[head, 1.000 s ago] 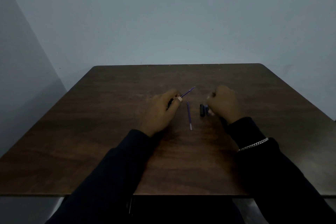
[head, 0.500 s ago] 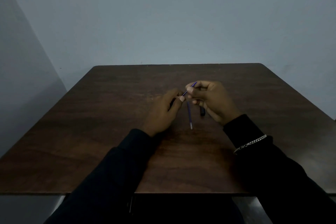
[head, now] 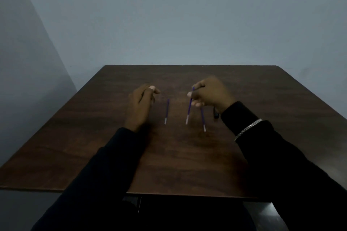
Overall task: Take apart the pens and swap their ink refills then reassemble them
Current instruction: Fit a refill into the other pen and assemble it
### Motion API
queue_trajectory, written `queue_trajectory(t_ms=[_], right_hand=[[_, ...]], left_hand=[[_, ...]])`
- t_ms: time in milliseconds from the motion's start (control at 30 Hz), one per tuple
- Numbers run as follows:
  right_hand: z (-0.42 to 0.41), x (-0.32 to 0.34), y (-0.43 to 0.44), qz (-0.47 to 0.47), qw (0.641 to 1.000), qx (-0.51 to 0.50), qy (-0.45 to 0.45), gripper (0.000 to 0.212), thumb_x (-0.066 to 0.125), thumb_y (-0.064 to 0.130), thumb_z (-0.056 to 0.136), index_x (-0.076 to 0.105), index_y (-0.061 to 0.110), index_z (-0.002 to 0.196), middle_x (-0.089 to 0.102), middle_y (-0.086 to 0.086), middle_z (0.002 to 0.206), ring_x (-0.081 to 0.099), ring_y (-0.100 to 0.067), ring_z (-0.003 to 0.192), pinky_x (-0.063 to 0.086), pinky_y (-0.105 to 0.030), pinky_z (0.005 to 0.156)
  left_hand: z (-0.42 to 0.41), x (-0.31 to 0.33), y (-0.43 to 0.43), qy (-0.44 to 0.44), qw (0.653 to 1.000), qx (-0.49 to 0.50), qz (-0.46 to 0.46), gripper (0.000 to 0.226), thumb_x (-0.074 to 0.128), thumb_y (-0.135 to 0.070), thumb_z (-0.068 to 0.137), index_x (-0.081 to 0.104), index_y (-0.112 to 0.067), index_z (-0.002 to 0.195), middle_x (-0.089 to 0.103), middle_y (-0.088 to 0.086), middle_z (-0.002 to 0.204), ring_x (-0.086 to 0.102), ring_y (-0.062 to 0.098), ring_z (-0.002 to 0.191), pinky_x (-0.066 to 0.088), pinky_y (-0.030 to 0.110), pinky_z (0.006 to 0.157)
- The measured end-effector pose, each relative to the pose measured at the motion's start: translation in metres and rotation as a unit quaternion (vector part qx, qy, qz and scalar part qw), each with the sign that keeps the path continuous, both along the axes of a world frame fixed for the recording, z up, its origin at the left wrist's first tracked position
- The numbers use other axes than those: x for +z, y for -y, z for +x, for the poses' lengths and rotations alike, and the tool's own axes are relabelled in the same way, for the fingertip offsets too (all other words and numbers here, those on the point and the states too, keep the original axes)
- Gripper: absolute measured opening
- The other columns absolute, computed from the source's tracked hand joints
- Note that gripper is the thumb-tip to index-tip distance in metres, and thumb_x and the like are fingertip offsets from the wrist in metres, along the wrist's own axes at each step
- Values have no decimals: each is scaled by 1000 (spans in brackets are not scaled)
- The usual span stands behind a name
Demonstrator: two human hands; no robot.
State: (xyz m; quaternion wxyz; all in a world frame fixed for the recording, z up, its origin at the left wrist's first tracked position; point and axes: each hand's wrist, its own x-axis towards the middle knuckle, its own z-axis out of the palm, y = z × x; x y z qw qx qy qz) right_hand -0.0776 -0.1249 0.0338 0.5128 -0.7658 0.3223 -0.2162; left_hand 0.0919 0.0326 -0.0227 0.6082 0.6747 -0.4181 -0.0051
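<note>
My right hand (head: pixel 212 93) pinches a thin purple ink refill (head: pixel 189 108) near its top end; its pale tip hangs down just above the dark wooden table (head: pixel 112 155). A second purple refill (head: pixel 202 119) lies on the table just right of it, partly under my fingers. A third purple stick (head: pixel 166 111) lies between my hands. My left hand (head: pixel 143 99) is closed around a dark pen barrel that is almost fully hidden in the fist. A black pen part (head: pixel 216 113) lies beside my right wrist.
The table's far edge (head: pixel 187 65) meets a plain grey-blue wall. A silver bracelet (head: pixel 247 129) sits on my right wrist. Dark sleeves cover both forearms over the table's near edge.
My right hand reached to the refill sticking out of the barrel in my left hand, gripped it and pulled it away to the right. My hands have moved apart.
</note>
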Motion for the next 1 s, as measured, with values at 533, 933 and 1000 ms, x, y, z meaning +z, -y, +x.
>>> queue_trajectory(t_ms=[533,933,1000], right_hand=[[82,-20,-17,-78,981,-7,-178,20,77,-3,86,64,4,73,75,-13,76,75,-20,56,63,-31,48],[74,-13,-16,-96,981,-26,-167,27,70,9,96,64,8,69,69,-6,62,63,-6,34,47,-16,35],[63,0,-11,-109,981,-22,-160,29,70,11,97,60,10,70,67,-8,70,63,-5,35,46,-16,35]], left_hand=[[-5,-7,2,-12,1000,0,20,42,42,-36,105,70,-13,85,54,-3,65,53,11,62,44,33,62],[-6,-6,0,-19,999,-5,38,38,43,-28,110,70,-11,88,54,-6,67,52,7,63,41,28,63],[-7,-5,0,-21,999,-7,42,38,44,-26,110,71,-10,88,54,-5,68,52,8,64,40,28,63]])
